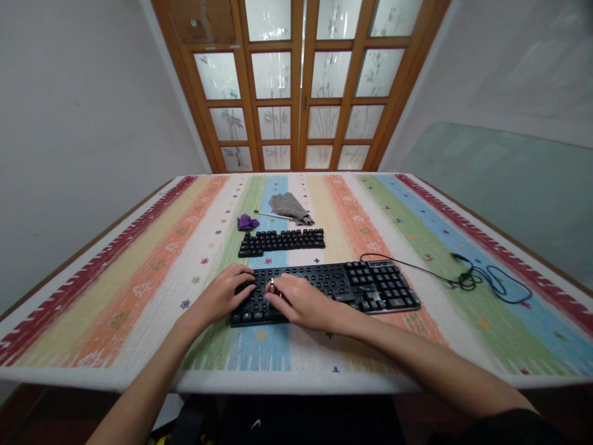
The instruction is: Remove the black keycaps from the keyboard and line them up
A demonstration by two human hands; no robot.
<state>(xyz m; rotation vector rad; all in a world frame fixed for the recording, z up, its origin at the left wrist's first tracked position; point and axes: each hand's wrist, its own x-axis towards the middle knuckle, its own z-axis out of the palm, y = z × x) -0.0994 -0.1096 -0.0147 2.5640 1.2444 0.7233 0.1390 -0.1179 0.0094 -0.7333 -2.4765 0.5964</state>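
Note:
A black computer keyboard (319, 284) lies near the front of the table. Much of its main key area shows bare key posts, while the number pad and part of the bottom row have keycaps. My left hand (227, 290) is closed round the keyboard's left end, thumb and fingers over it. Above the left half, my right hand (301, 300) is closed in a pinch on a small shiny metal thing (272, 285), too hidden to name. Behind the keyboard, several loose black keycaps (282, 240) lie in rows.
A purple cloth (247, 222), a thin brush-like stick (273, 215) and a grey cloth (291, 207) lie beyond the keycaps. The keyboard's black cable (467, 279) lies coiled at the right. A striped tablecloth (167, 272) covers the table, with walls on both sides.

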